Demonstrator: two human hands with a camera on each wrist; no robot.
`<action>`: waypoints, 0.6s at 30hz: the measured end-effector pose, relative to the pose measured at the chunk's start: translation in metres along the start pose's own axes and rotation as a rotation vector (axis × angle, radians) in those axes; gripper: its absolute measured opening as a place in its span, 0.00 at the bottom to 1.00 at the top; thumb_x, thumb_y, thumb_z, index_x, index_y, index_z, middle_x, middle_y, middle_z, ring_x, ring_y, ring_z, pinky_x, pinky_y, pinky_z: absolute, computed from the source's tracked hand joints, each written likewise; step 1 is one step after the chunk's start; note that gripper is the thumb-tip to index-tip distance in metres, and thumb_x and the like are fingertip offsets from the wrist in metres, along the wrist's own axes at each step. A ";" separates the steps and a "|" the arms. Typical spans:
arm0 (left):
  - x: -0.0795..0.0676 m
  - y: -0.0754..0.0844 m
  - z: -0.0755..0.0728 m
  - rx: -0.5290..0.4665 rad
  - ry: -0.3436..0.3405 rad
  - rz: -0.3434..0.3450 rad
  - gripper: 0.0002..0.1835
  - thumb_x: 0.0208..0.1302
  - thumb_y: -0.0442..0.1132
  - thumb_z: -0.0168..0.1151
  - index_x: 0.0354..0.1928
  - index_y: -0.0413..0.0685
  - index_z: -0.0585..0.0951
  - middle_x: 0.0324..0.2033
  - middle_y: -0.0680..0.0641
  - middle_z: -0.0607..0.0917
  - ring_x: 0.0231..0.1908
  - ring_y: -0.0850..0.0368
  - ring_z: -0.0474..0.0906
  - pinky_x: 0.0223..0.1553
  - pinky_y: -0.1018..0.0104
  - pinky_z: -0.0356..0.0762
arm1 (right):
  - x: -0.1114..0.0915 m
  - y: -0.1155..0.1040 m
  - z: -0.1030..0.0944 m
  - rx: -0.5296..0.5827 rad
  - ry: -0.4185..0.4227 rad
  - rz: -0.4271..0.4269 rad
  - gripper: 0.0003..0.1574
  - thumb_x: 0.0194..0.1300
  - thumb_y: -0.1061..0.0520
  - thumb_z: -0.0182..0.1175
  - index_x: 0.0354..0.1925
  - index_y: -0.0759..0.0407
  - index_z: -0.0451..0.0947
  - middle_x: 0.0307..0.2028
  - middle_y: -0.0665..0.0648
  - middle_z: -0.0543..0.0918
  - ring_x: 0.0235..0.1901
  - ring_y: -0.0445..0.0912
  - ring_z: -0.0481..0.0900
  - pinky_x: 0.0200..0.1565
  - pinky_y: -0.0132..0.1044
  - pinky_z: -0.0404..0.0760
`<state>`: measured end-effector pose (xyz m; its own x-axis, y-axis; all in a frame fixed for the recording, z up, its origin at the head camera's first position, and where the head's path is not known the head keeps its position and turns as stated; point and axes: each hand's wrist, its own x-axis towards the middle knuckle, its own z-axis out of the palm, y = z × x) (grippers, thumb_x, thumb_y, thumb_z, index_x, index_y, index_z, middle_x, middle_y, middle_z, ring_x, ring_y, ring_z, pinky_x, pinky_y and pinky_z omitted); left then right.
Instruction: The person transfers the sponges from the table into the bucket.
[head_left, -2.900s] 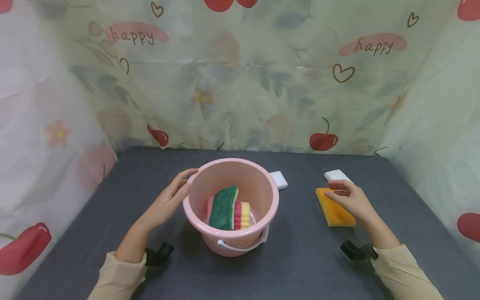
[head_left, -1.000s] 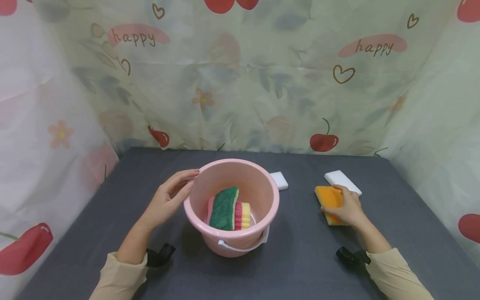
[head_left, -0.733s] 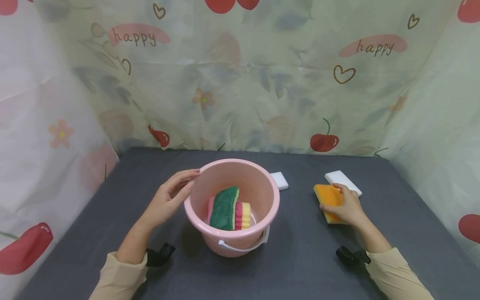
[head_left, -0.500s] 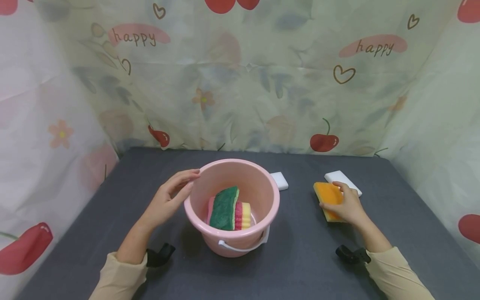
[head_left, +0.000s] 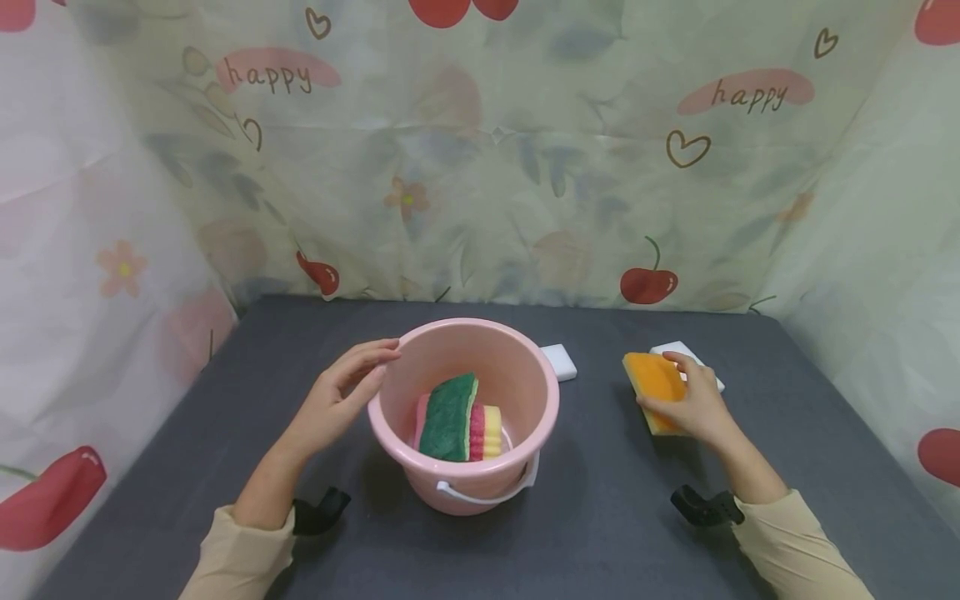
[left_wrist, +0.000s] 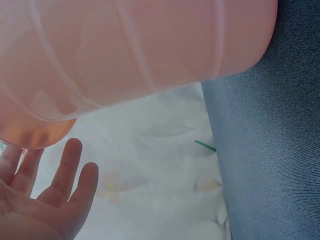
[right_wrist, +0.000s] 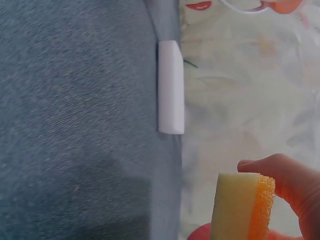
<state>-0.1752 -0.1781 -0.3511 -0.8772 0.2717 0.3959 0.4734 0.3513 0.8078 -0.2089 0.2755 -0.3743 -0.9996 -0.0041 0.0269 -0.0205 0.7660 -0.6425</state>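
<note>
In the head view my right hand pinches a scrub sponge, orange on one face and pale yellow beneath, tilted above the dark tabletop. The right wrist view shows the sponge edge-on, its two layers visible. My left hand rests its fingertips on the left rim of a pink bucket. In the left wrist view those fingers are extended near the rim. Inside the bucket lie a green scouring sponge and a ridged red-and-yellow sponge; a pink piece shows partly behind the green one.
A white block-shaped sponge lies right behind the bucket, partly hidden by it. Another white block lies behind the orange sponge, partly covered by it and my right hand. The bucket's white handle hangs at its front. Patterned cloth surrounds the table.
My right hand came down onto the orange sponge, took hold of it and has lifted it slightly off the table. The left hand stays at the bucket rim.
</note>
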 end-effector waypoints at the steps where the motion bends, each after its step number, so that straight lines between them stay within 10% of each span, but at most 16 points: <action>1: 0.000 0.000 0.000 0.001 0.000 0.000 0.16 0.69 0.37 0.50 0.57 0.45 0.75 0.63 0.46 0.72 0.59 0.76 0.64 0.55 0.83 0.64 | 0.000 -0.001 -0.001 -0.002 0.004 -0.005 0.52 0.55 0.47 0.65 0.67 0.66 0.50 0.61 0.77 0.55 0.56 0.66 0.56 0.54 0.62 0.66; 18: -0.001 -0.001 0.000 -0.007 -0.001 0.002 0.15 0.69 0.37 0.49 0.56 0.44 0.75 0.63 0.47 0.71 0.59 0.75 0.64 0.55 0.83 0.64 | -0.006 -0.025 -0.011 -0.001 0.038 -0.073 0.51 0.56 0.46 0.65 0.67 0.64 0.52 0.61 0.76 0.56 0.55 0.66 0.58 0.48 0.58 0.68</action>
<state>-0.1752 -0.1786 -0.3523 -0.8763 0.2734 0.3967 0.4742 0.3441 0.8104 -0.2018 0.2638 -0.3501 -0.9940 -0.0357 0.1030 -0.0935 0.7655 -0.6366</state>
